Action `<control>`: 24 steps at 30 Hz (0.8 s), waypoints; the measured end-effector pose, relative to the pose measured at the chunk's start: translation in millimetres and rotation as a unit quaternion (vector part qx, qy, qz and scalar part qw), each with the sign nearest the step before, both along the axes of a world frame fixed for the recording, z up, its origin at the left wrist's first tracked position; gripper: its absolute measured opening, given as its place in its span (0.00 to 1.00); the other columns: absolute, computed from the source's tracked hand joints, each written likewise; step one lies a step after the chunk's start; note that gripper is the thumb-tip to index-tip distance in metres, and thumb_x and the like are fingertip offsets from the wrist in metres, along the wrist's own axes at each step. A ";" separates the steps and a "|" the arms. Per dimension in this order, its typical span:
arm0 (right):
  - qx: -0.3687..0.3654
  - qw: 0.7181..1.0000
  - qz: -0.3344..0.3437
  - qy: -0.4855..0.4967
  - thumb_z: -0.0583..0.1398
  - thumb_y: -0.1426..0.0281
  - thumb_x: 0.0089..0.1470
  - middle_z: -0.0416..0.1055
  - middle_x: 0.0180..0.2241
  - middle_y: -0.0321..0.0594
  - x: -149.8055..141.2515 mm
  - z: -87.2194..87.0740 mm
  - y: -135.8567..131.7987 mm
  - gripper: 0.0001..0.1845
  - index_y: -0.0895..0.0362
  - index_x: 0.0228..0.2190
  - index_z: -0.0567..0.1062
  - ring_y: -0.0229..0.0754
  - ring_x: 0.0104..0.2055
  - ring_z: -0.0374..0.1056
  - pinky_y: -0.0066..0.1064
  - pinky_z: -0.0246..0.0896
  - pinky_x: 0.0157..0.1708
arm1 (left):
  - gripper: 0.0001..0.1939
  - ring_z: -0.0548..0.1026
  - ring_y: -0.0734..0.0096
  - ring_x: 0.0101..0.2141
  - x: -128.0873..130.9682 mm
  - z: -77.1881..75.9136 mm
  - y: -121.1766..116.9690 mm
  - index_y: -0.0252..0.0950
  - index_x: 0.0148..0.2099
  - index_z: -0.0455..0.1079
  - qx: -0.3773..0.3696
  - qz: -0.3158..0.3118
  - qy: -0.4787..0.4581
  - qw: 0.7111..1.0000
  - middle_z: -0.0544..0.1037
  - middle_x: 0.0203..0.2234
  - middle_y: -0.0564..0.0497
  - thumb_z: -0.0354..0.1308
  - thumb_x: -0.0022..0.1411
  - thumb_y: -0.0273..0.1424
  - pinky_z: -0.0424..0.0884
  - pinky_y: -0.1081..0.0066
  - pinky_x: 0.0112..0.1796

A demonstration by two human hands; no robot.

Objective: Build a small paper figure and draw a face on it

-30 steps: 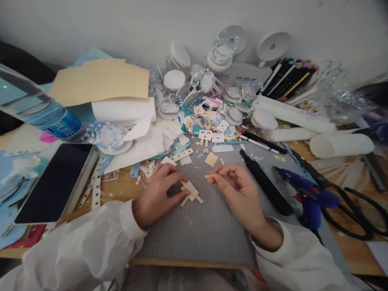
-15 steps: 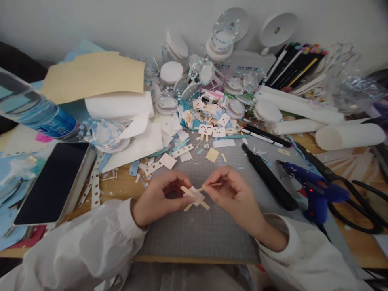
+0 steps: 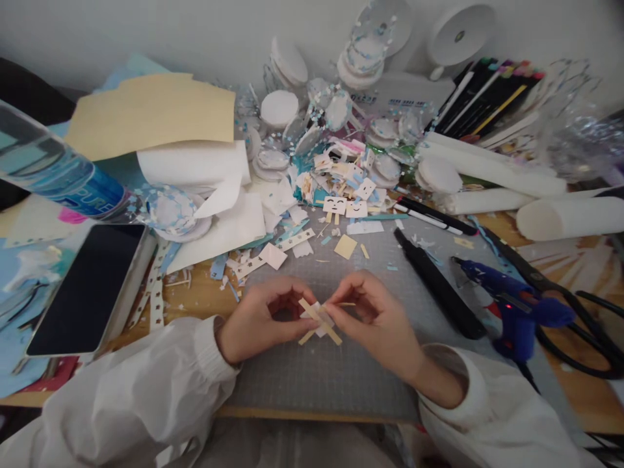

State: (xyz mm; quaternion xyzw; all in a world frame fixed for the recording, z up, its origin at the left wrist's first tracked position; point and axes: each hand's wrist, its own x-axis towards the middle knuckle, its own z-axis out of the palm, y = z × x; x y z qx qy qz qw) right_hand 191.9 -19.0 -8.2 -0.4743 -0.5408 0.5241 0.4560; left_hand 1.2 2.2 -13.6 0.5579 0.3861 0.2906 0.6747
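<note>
The left hand pinches white paper, its cream strip slanting far left to near right, the right hand pinching a thin sliver.

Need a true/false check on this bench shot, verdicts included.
1. The left hand holds a small white piece with tan strips. True.
2. The right hand lies flat. False: the right hand pinches a thin strip.
3. Blue glue gun lies beside black-handled scissors. True.
4. The phone is on the person's right. False: the phone is on the left.
5. Beyond the hands are cards with drawn faces. True.
</note>
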 end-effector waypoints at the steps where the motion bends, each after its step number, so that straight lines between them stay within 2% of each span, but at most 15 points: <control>1: -0.006 1.000 -0.002 0.006 0.65 0.70 0.49 0.67 0.27 0.32 0.8 1.1 0.7 0.08 0.53 0.29 0.68 0.34 0.29 0.67 0.25 0.66 0.30 | 0.14 0.70 0.78 0.26 0.2 0.0 0.1 0.32 0.39 0.69 -0.003 0.000 -0.001 1.000 0.72 0.27 0.53 0.67 0.52 0.30 0.68 0.78 0.28; 7: -0.044 0.998 -0.029 0.022 0.66 0.69 0.48 0.67 0.25 0.31 7.1 7.5 6.2 0.10 0.53 0.28 0.68 0.33 0.27 0.65 0.24 0.64 0.27 | 0.13 0.69 0.80 0.26 1.1 1.0 0.9 0.32 0.39 0.69 0.001 0.010 -0.002 1.000 0.72 0.27 0.53 0.67 0.51 0.28 0.68 0.79 0.29; 12: -0.050 0.998 0.001 0.031 0.65 0.69 0.49 0.66 0.27 0.31 4.5 2.4 2.9 0.09 0.53 0.30 0.67 0.33 0.28 0.66 0.24 0.64 0.27 | 0.13 0.69 0.79 0.26 0.1 0.5 0.7 0.31 0.39 0.69 0.005 0.008 0.001 1.000 0.72 0.27 0.53 0.67 0.51 0.29 0.68 0.79 0.28; 24: 0.038 0.998 0.003 -0.045 0.63 0.72 0.51 0.66 0.29 0.30 1.7 -7.8 -2.1 0.09 0.51 0.32 0.67 0.33 0.31 0.66 0.23 0.64 0.32 | 0.13 0.69 0.78 0.26 0.9 1.8 0.8 0.31 0.38 0.69 0.008 -0.004 0.007 1.000 0.72 0.26 0.53 0.66 0.52 0.30 0.67 0.77 0.27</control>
